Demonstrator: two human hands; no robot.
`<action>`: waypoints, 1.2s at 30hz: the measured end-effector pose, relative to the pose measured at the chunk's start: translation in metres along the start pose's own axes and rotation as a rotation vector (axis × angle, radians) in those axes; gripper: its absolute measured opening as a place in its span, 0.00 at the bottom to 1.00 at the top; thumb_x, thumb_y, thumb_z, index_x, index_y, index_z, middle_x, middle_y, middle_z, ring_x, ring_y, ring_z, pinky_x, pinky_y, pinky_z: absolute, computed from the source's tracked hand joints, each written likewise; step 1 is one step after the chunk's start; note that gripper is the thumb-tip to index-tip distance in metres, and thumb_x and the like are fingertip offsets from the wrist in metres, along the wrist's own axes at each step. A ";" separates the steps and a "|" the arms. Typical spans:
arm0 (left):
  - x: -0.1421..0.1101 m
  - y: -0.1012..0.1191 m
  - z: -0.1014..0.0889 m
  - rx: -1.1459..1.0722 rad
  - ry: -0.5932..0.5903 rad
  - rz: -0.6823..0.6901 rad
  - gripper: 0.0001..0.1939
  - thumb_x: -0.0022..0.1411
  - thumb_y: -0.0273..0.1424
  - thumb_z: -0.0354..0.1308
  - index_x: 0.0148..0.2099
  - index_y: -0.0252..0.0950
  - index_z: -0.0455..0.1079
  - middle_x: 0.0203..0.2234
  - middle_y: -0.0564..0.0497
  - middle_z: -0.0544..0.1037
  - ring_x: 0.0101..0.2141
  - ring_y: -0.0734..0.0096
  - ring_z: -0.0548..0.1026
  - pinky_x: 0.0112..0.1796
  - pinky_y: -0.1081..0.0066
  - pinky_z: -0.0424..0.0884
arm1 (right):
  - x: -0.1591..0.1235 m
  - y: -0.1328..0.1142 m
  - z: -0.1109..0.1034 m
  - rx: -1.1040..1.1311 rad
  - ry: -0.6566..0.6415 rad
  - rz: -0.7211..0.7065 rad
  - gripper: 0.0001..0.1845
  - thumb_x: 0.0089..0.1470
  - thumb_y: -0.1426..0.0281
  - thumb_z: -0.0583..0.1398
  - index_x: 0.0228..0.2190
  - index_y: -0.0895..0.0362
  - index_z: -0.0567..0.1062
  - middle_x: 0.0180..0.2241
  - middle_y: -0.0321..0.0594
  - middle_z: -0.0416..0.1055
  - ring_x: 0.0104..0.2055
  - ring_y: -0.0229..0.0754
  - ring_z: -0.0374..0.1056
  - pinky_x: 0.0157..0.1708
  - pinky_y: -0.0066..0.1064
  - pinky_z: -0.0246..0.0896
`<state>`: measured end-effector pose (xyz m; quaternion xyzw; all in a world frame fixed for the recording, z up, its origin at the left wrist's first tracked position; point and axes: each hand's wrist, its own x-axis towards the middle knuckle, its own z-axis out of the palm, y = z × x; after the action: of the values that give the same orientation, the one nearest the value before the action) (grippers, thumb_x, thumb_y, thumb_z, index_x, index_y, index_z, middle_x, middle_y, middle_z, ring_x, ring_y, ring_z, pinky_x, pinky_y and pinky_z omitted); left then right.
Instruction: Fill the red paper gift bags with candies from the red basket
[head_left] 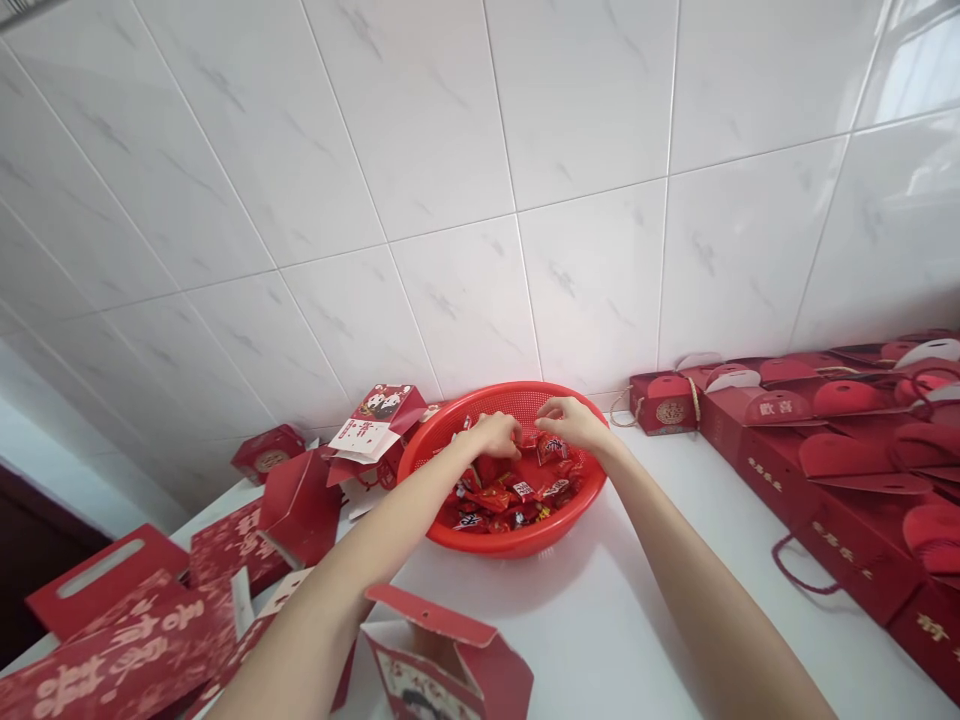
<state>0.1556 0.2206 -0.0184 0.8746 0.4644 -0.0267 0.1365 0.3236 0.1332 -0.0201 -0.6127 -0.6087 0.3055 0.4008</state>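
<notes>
A red plastic colander (517, 545) holds several candies in shiny red wrappers (495, 497). Both of my hands reach into it from the front. My left hand (497, 436) is over the left-centre of the candies, its fingers curled downward; whatever lies under the fingertips is hidden. Near the right rim, my right hand (574, 422) has its thumb and fingers bent but apart, just above a wrapped candy (553, 447). Between my forearms, close to me, stands a red gift box (499, 670) with its top flaps open.
On the left lie several red boxes (300, 510) and flat red cartons (135, 650). A printed box (375, 420) leans by the colander. Rows of red boxes with rope handles (795, 480) fill the right of the white table (600, 620). A tiled wall (465, 300) rises behind.
</notes>
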 end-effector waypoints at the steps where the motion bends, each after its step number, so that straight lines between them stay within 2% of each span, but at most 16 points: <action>1: -0.001 -0.002 -0.002 -0.062 -0.004 0.018 0.14 0.41 0.31 0.70 0.35 0.40 0.81 0.33 0.48 0.83 0.44 0.47 0.78 0.49 0.57 0.70 | 0.000 0.000 0.000 0.004 0.000 -0.001 0.05 0.54 0.72 0.63 0.34 0.60 0.78 0.35 0.43 0.77 0.34 0.40 0.71 0.31 0.27 0.62; 4: -0.008 -0.005 -0.009 -0.287 -0.006 0.092 0.12 0.48 0.30 0.64 0.38 0.35 0.80 0.31 0.48 0.83 0.38 0.56 0.79 0.43 0.64 0.73 | 0.000 0.000 0.000 0.015 0.005 -0.007 0.04 0.53 0.73 0.63 0.33 0.59 0.78 0.34 0.42 0.77 0.35 0.40 0.71 0.32 0.27 0.61; 7: -0.017 -0.004 -0.017 -0.501 0.037 0.175 0.14 0.55 0.30 0.59 0.43 0.34 0.79 0.35 0.48 0.83 0.40 0.62 0.79 0.44 0.67 0.73 | 0.001 0.002 0.000 0.036 -0.001 -0.010 0.04 0.52 0.72 0.64 0.32 0.59 0.78 0.32 0.41 0.76 0.33 0.39 0.70 0.30 0.27 0.60; 10: -0.021 0.000 -0.022 -0.654 0.074 0.225 0.14 0.60 0.30 0.57 0.46 0.33 0.77 0.36 0.49 0.82 0.40 0.64 0.78 0.45 0.66 0.73 | 0.001 0.003 0.001 0.076 0.011 -0.013 0.08 0.55 0.66 0.63 0.34 0.59 0.77 0.31 0.40 0.75 0.31 0.37 0.68 0.28 0.26 0.59; 13: -0.022 0.005 -0.024 -0.763 0.082 0.248 0.14 0.66 0.35 0.58 0.48 0.31 0.76 0.39 0.49 0.81 0.39 0.62 0.78 0.46 0.62 0.74 | -0.001 0.002 0.001 0.129 -0.019 -0.021 0.14 0.58 0.61 0.62 0.39 0.60 0.75 0.32 0.40 0.76 0.31 0.37 0.69 0.27 0.25 0.61; 17: -0.039 0.002 -0.017 -0.894 0.138 0.276 0.18 0.69 0.39 0.59 0.55 0.32 0.71 0.50 0.45 0.76 0.46 0.57 0.76 0.47 0.55 0.75 | -0.003 0.000 0.001 0.262 -0.112 -0.022 0.18 0.56 0.60 0.65 0.43 0.59 0.72 0.37 0.43 0.76 0.34 0.40 0.72 0.25 0.27 0.68; 20: -0.064 -0.008 -0.008 -0.965 0.184 0.296 0.17 0.70 0.39 0.58 0.56 0.37 0.71 0.54 0.43 0.74 0.50 0.58 0.75 0.51 0.53 0.74 | -0.001 0.003 0.001 0.322 -0.109 -0.034 0.19 0.49 0.59 0.69 0.38 0.58 0.72 0.31 0.40 0.75 0.30 0.40 0.71 0.22 0.28 0.68; 24: -0.080 -0.016 -0.004 -1.040 0.230 0.328 0.18 0.63 0.42 0.63 0.52 0.39 0.76 0.48 0.44 0.79 0.56 0.46 0.71 0.55 0.50 0.69 | 0.004 0.010 0.001 0.338 -0.078 -0.070 0.25 0.40 0.53 0.73 0.31 0.56 0.71 0.26 0.36 0.73 0.25 0.38 0.68 0.19 0.27 0.64; 26: -0.074 -0.017 -0.006 -1.070 0.244 0.336 0.19 0.62 0.42 0.65 0.51 0.38 0.77 0.47 0.42 0.80 0.54 0.44 0.72 0.53 0.50 0.71 | 0.006 0.013 0.001 0.331 -0.053 -0.085 0.27 0.37 0.51 0.73 0.28 0.56 0.69 0.23 0.33 0.70 0.23 0.37 0.66 0.17 0.26 0.60; 31: -0.042 -0.014 -0.010 -1.115 0.262 0.320 0.18 0.70 0.39 0.58 0.56 0.35 0.71 0.51 0.43 0.75 0.47 0.59 0.76 0.47 0.55 0.76 | 0.005 0.010 0.002 0.341 0.068 -0.051 0.29 0.32 0.51 0.74 0.25 0.54 0.67 0.19 0.30 0.65 0.19 0.34 0.59 0.14 0.26 0.52; 36: -0.019 -0.010 -0.011 -1.124 0.287 0.274 0.17 0.70 0.37 0.58 0.57 0.34 0.69 0.51 0.43 0.74 0.46 0.61 0.76 0.45 0.57 0.77 | 0.000 0.003 0.001 0.376 0.092 -0.038 0.29 0.35 0.48 0.73 0.25 0.56 0.70 0.15 0.29 0.63 0.17 0.31 0.55 0.15 0.25 0.46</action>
<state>0.1358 0.2138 -0.0066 0.7151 0.3041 0.3594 0.5167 0.3244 0.1330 -0.0227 -0.5286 -0.5335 0.3781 0.5413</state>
